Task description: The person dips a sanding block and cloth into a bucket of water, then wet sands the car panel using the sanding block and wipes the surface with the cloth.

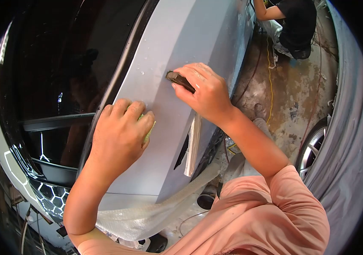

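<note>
A grey car body panel (153, 55), dotted with a few wet drops, runs beneath both my hands. My right hand (209, 91) is wrapped round a dark block (176, 78), which looks like a sanding block and rests on the panel. Lower and to the left, beside the dark window, my left hand (122, 131) is closed with its knuckles up. A yellow-green edge of something soft, like a sponge or cloth (149, 133), shows under its fingers; the rest is hidden by the hand. Pale masking material (193, 146) hangs by a dark opening in the panel.
Dark glass (62, 80) with black trim borders the panel on the left. Translucent plastic sheeting (147, 216) drapes below. A person in black (298, 27) crouches at upper right. A yellow cord (270, 80) crosses the stained floor; a covered car (353, 148) stands at right.
</note>
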The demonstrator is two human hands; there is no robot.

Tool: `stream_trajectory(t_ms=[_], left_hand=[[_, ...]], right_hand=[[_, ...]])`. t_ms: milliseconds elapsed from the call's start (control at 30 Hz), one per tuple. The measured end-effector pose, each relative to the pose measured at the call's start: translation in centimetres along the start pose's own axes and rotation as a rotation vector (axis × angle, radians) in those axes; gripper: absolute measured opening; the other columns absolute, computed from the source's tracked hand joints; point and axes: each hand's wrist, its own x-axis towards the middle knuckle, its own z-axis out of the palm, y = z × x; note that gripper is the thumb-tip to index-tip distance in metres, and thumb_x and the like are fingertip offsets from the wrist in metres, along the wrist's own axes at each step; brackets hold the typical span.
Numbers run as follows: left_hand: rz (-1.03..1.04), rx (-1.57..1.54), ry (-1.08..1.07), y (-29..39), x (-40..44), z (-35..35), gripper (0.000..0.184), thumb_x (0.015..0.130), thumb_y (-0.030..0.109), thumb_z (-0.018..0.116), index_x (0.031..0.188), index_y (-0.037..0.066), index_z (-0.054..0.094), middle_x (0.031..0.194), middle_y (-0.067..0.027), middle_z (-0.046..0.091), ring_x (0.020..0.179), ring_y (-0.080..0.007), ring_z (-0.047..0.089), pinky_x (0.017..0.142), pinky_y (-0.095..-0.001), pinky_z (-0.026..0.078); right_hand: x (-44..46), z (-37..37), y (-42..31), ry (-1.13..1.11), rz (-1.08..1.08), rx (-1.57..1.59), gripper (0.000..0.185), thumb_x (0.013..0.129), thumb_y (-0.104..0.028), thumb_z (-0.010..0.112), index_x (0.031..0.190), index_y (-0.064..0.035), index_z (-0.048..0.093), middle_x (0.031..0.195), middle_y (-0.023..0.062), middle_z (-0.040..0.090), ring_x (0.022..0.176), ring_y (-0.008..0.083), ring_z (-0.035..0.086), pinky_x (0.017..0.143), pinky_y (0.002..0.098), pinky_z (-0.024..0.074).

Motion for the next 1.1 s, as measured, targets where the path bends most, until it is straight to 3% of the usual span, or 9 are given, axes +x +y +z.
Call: stream_trajectory(t_ms=[133,333,1100], left_hand=[[0.063,-0.081,0.183,-1.8,1.3,0.6,0.048,0.064,0.008,0.085,0.111,0.011,0.075,0.111,-0.0032,0.073,0.104,-0.0281,0.068,0.086,-0.0409,0.055],[0.094,-0.094,0.288,-2.1,1.2,1.9,0.046,0.064,0.006,0.084,0.109,0.01,0.076,0.109,-0.0031,0.076,0.1,-0.0277,0.07,0.085,-0.0406,0.056],[0.016,-0.078,0.226,-1.4,1.2,1.9,0.042,0.067,0.006,0.083,0.108,0.009,0.075,0.103,-0.0042,0.075,0.098,-0.0281,0.069,0.083,-0.042,0.054]], right_hand=[[-0.2,-0.1,-0.2,-0.028,0.023,0.035,0.027,0.084,-0.008,0.084,0.109,-0.0038,0.075,0.104,0.0109,0.077,0.094,0.0321,0.074,0.081,0.0418,0.0616],[-0.6,0.0,-0.4,-0.037,0.034,0.04,0.03,0.083,-0.005,0.084,0.111,-0.0023,0.075,0.104,0.0133,0.076,0.094,0.0346,0.073,0.083,0.043,0.0607],[-0.6,0.4,-0.6,-0.04,0.043,0.075,0.031,0.082,-0.004,0.085,0.112,-0.0025,0.074,0.101,0.015,0.076,0.09,0.0351,0.073,0.081,0.0436,0.0599]])
